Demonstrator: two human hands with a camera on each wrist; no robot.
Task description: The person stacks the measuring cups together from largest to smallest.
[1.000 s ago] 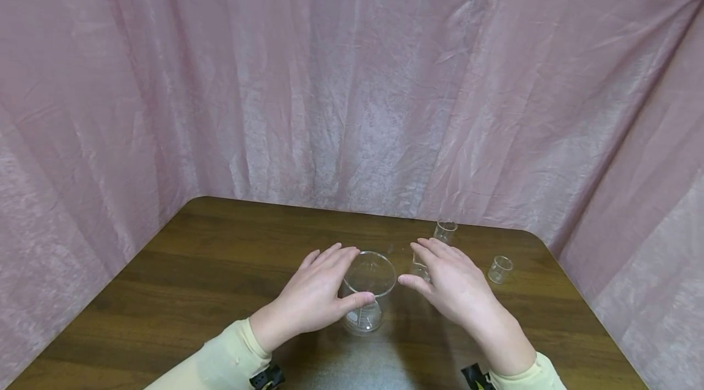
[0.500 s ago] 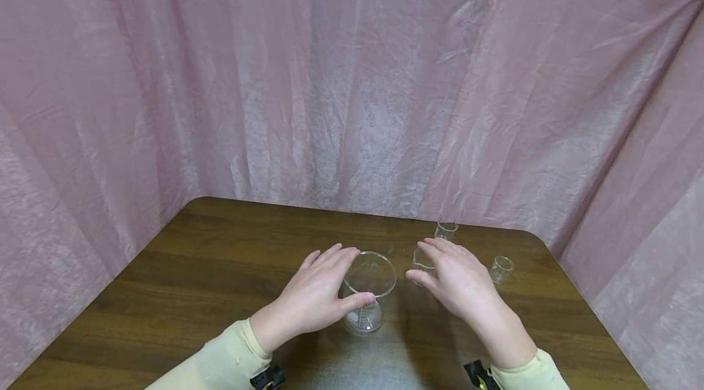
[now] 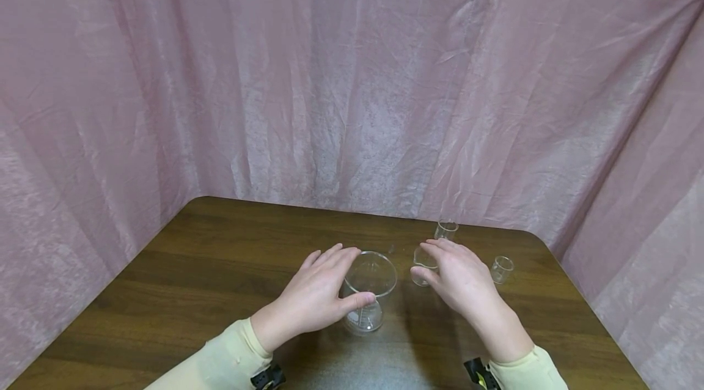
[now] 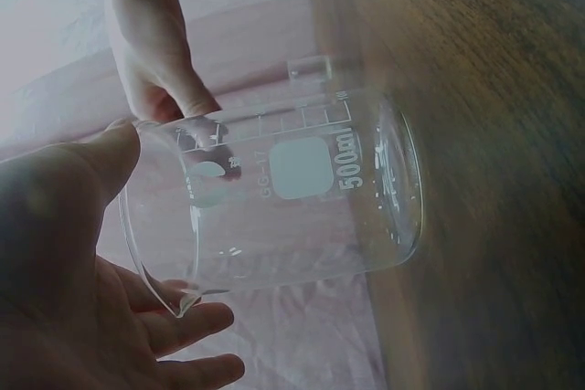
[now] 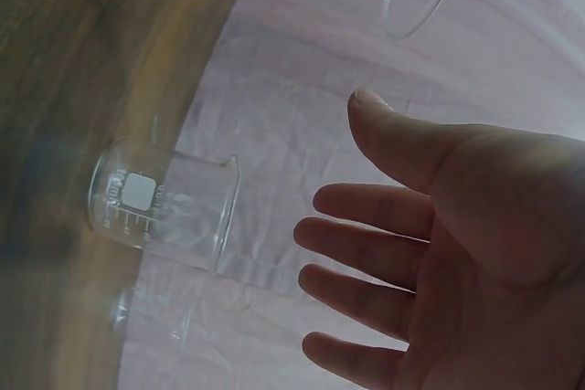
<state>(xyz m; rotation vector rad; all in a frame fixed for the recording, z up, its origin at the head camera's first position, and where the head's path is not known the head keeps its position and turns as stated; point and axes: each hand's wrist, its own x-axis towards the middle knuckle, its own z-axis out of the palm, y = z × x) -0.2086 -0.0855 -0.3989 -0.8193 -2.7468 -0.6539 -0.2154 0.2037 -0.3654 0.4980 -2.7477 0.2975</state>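
A large clear glass beaker (image 3: 365, 315) stands upright at the front middle of the table; "500ml" is printed on its wall in the left wrist view. My left hand (image 3: 313, 295) holds it near the rim, thumb on the near side and fingers reaching along the far side. To its right is a smaller spouted beaker (image 5: 164, 203), also upright and partly covered by my right hand in the head view. My right hand (image 3: 464, 280) hovers over and beside this smaller beaker, thumb and fingers spread apart. Nothing lies between them in the right wrist view.
Two more small clear glass vessels stand farther off: one beaker (image 3: 447, 229) near the back edge, another beaker (image 3: 502, 269) toward the right side. The brown wooden table (image 3: 264, 243) has rounded back corners. Pink curtains (image 3: 352, 84) surround it.
My right hand has shifted slightly right, away from the large beaker, uncovering more of the smaller spouted beaker. My left hand and the large beaker have stayed in place.
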